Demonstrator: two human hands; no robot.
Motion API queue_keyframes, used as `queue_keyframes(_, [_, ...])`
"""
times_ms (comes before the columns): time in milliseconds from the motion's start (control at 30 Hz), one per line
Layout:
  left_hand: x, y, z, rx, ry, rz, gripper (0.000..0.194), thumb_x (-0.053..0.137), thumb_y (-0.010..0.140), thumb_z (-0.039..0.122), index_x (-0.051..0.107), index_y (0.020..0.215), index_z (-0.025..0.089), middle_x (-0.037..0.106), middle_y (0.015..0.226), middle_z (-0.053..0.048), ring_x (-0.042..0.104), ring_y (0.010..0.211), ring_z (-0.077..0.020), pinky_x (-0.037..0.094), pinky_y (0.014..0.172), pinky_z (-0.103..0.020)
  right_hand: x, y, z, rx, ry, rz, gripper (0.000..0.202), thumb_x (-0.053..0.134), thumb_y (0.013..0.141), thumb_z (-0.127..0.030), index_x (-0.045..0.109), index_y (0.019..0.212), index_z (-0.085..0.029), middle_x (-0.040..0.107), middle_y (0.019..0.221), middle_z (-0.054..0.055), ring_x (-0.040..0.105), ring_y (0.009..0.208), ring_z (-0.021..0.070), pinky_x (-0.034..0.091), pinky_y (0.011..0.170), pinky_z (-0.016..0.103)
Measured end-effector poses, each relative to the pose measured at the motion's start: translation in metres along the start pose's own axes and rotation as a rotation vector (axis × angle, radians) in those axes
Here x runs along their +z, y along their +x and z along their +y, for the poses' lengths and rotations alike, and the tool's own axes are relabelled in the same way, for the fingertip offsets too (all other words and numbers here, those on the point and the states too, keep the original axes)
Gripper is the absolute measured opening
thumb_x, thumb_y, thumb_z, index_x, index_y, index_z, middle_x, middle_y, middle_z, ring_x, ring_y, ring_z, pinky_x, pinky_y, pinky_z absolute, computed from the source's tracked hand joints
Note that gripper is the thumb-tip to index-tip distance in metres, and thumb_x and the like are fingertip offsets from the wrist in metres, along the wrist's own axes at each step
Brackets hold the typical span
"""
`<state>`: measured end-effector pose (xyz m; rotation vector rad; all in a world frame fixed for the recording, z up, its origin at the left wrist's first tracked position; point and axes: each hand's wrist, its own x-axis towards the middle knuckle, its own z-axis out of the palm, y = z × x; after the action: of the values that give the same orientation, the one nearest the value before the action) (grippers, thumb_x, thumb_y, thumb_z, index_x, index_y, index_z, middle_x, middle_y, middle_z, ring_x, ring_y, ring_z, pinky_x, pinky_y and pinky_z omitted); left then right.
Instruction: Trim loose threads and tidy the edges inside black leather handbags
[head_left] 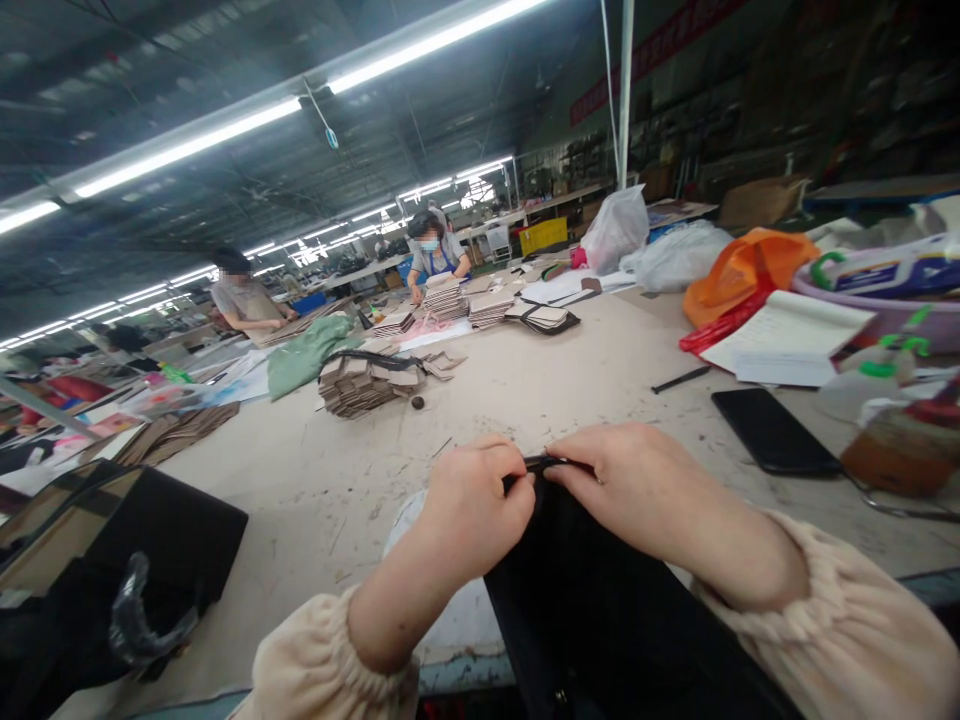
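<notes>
A large piece of black material (600, 610), perhaps part of a bag, hangs over the front edge of the table toward me. My left hand (484, 495) is closed, pinching its upper edge. Close beside it, my right hand (626, 480) grips the same edge between thumb and fingers. The short stretch of edge between both hands looks folded; its details are too dark to make out. Under my left forearm lies a whitish sheet (457, 610), partly hidden.
Left stands a black box-shaped piece (172, 520). A phone (776, 430), an open notebook (787, 340), a bottle with a green top (874, 385) and a purple basin (885, 305) are on the right. Stacked brown pieces (367, 380) lie ahead. Two people work farther back.
</notes>
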<state>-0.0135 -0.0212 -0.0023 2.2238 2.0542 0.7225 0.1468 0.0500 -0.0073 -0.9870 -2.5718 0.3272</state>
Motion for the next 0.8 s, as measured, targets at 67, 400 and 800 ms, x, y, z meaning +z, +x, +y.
queue_keyframes(67, [-0.0002,0.0005,0.0007,-0.004,0.01,-0.011,0.016,0.055,0.076,0.017,0.063,0.062,0.018,0.064,0.075,-0.001,0.058,0.07,-0.0125,0.044,0.066,-0.022,-0.0001,0.0002,-0.0008,0.005,-0.005,-0.002,0.02,0.051,0.084,-0.031,0.07,0.083,-0.029,0.071,0.079,-0.001,0.062,0.074,0.016,0.034,0.063,0.027])
queue_keyframes(400, [0.0009,0.0005,0.0029,-0.028,0.069,-0.029,0.017,0.053,0.081,0.022,0.063,0.067,0.018,0.064,0.076,-0.002,0.058,0.072,-0.0139,0.042,0.067,-0.024,-0.0017,0.0021,-0.0011,0.008,-0.093,0.01,0.021,0.049,0.085,-0.032,0.067,0.076,-0.027,0.07,0.074,-0.001,0.061,0.068,0.0153,0.03,0.059,0.028])
queue_keyframes(800, [-0.0053,-0.0017,-0.0013,-0.038,0.053,-0.032,0.013,0.057,0.08,0.025,0.063,0.071,0.02,0.066,0.077,-0.001,0.06,0.072,-0.0146,0.041,0.066,-0.026,-0.0003,0.0066,-0.0029,-0.013,-0.174,0.016,0.024,0.046,0.085,-0.031,0.064,0.071,-0.027,0.069,0.072,-0.001,0.06,0.067,0.0166,0.026,0.055,0.03])
